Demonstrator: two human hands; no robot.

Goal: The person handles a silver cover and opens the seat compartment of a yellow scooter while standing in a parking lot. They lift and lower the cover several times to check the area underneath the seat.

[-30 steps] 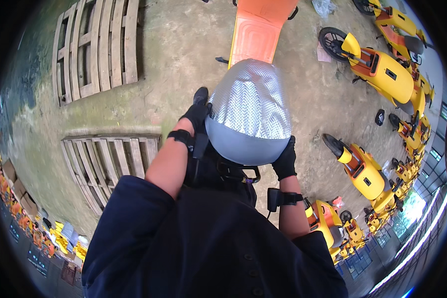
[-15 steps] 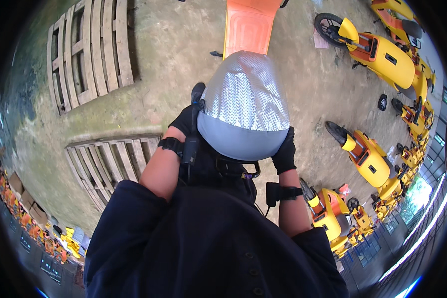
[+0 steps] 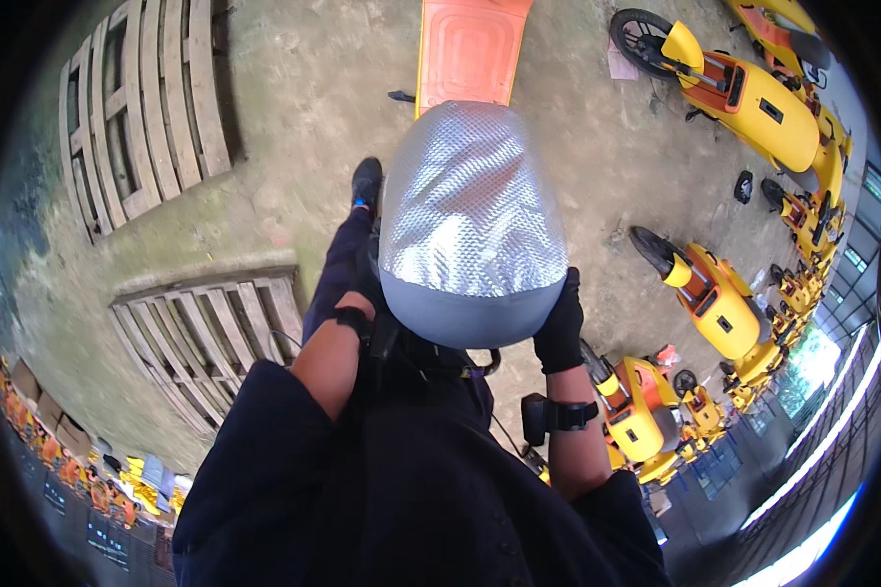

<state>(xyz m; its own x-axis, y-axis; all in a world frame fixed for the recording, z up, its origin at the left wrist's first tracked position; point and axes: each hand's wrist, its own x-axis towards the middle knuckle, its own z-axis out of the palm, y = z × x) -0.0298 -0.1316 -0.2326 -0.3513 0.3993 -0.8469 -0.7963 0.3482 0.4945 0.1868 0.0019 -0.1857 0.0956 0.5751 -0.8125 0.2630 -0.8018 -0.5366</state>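
Note:
A silver reflective seat cover (image 3: 470, 201) with a grey lower band is stretched over a rounded seat in front of me; the seat itself is hidden beneath it. Beyond it runs the orange floorboard (image 3: 470, 54) of a yellow-edged scooter. My right hand (image 3: 560, 328), in a black glove, is closed at the cover's right rear edge, its fingertips tucked behind the rim. On the opposite side, my left hand (image 3: 370, 279), also black-gloved, is against the cover's left edge. Its fingers are hidden by the cover and dark clothing.
Two wooden pallets, one farther off (image 3: 147, 108) and one nearer (image 3: 210, 338), lie on the concrete floor to the left. Several yellow scooters (image 3: 764, 112) are parked along the right. My black shoe (image 3: 366, 181) is on the floor left of the cover.
The cover has come nearer to me in view and its silver top now looks broader and smoother. My left hand has slid lower along its side, and my left leg and shoe have come into view.

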